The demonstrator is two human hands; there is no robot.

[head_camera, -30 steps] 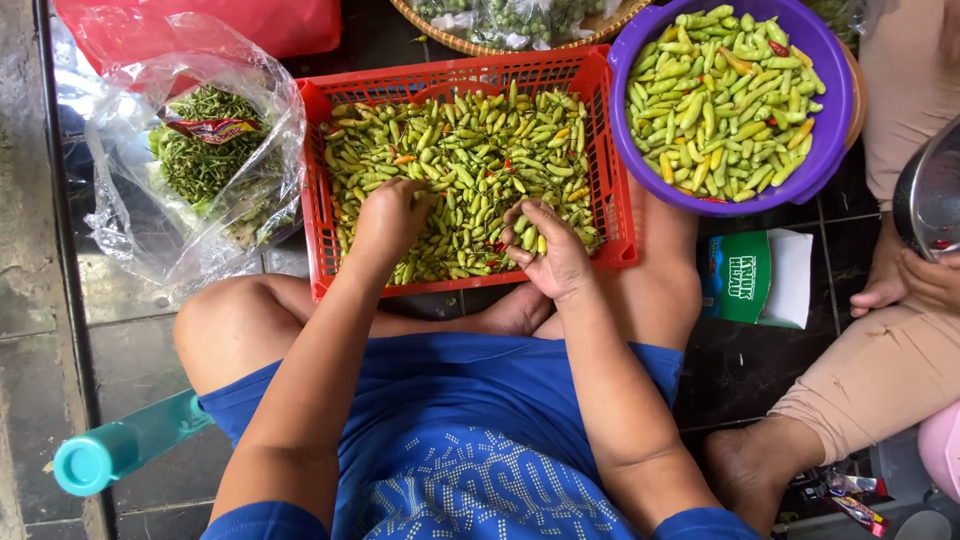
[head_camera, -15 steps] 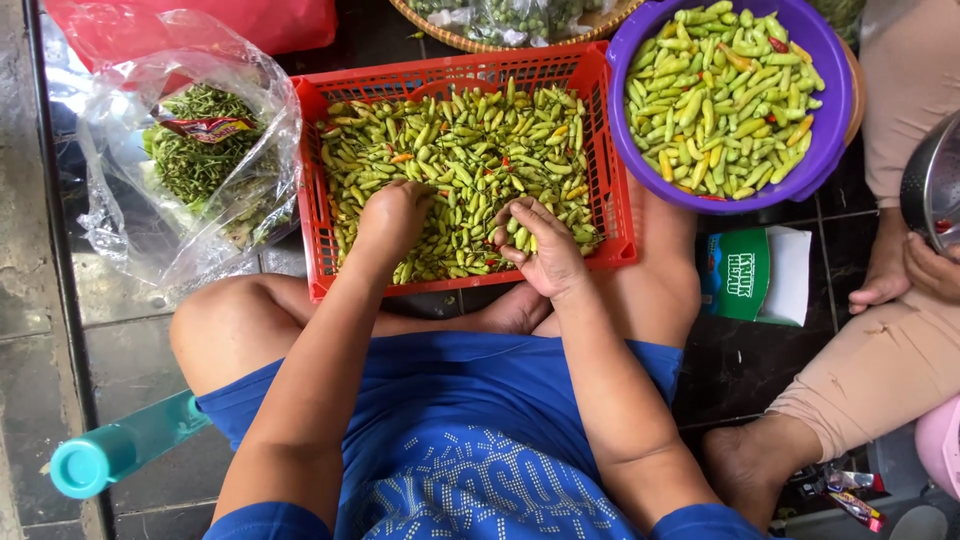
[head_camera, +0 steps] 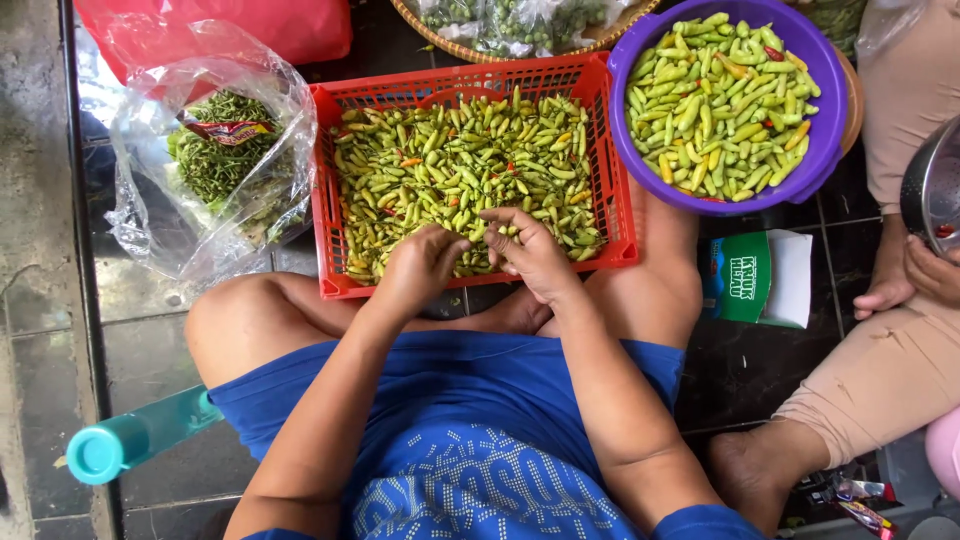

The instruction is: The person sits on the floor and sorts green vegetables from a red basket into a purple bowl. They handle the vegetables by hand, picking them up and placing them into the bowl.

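Dark tiled floor [head_camera: 760, 370], glossy and worn, with a grey concrete strip [head_camera: 35, 250] along the 9 o'clock edge. Seated cross-legged on it, in blue shorts, bare knees out to either side.

Red plastic basket [head_camera: 325, 190] at 12 o'clock from the lap, rectangular, lattice-walled, near edge resting against the legs. Filled with small green chillies [head_camera: 460, 160], smooth and slender, a few orange and red among them.

Left hand [head_camera: 420, 268] at the basket's near edge, knuckles up, fingers curled down into the chillies; whether anything is gripped, cannot tell. Right hand [head_camera: 530, 250] just beside it at 3 o'clock, fingers bent and pinching at a chilli on top of the heap.

Round purple bowl [head_camera: 830, 110] at 2 o'clock, touching the basket's far corner, heaped with larger, paler chillies. Crumpled clear plastic bag [head_camera: 150, 120] at 10 o'clock, holding dark green stems. Red plastic bag [head_camera: 200, 30] beyond it. Woven tray [head_camera: 600, 30] at 12 o'clock. Green and white carton [head_camera: 760, 278] at 3 o'clock. Teal bottle [head_camera: 120, 445] lying at 8 o'clock. Another person's tan-clad leg [head_camera: 880, 380] at 4 o'clock, hand [head_camera: 885, 290] resting above it.
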